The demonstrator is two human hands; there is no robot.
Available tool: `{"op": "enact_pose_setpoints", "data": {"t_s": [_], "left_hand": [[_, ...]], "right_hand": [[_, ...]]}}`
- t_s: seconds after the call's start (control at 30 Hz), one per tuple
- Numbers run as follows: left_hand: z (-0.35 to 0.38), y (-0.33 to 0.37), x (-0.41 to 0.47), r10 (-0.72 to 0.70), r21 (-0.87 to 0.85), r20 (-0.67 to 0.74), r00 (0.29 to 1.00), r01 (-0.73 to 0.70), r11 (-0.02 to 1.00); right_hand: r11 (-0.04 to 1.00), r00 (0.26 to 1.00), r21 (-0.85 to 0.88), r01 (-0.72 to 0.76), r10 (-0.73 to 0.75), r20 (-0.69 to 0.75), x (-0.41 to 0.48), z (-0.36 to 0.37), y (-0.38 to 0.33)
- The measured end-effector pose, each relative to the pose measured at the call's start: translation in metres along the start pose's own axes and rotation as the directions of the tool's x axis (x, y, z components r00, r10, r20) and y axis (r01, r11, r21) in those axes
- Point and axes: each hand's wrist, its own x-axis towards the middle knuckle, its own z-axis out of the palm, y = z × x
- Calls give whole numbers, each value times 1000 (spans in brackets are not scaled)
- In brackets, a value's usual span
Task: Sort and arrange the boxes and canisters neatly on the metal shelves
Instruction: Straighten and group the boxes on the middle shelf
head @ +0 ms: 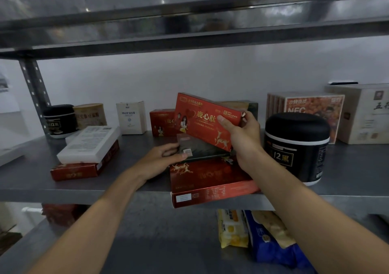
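The right hand (242,134) grips a red box (202,117), tilted above the shelf (136,168). The left hand (160,160) pinches a dark box (206,149) lying on a flat red carton (210,176).

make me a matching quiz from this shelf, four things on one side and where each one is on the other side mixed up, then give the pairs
Things
1. red deer box
2. white flat box
3. big black canister
4. dark flat box

Places
A. standing upright on the shelf, at the right
B. lifted and tilted, in the right hand
C. lying on a lower red box, at the left
D. lying in the middle, held at its edge by the left hand

Pairs: 1-B, 2-C, 3-A, 4-D
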Motion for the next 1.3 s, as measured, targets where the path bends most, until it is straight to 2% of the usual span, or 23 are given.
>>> {"op": "enact_pose_setpoints", "data": {"t_s": [0.17,0.3,0.37,0.67,0.73,0.9,1.1,1.2,1.3], "left_hand": [[1,3,-4,17,26,11,1000,-17,1000],[-10,0,-14,24,-16,-97,995,-26,1000],[-18,-2,-21,60,-39,-106,993,-64,997],[-22,-16,-60,293,12,38,955,-293,956],[-22,-17,-66,303,39,103,947,-308,950],[-23,-19,-75,274,235,251,928,-333,913],[-18,-23,-77,336,296,173,926,-374,879],[-17,-25,-79,369,242,137,919,-392,888],[-18,-28,-79,393,136,38,919,-394,909]], "right_hand": [[1000,1000,-8,-17,17,-9,-1,2,1],[999,999,-32,-32,31,-26,-1,3,1],[999,999,-37,-34,33,-29,-1,4,2],[999,999,4,-46,46,-13,-13,21,4],[999,999,1,-46,46,-15,-16,24,2],[999,999,-3,-51,51,-17,-24,27,-6],[999,1000,-37,-22,22,16,-34,24,-20],[999,1000,-44,-5,6,27,-40,21,-27],[998,999,-66,13,-10,40,-47,14,-33]]}}
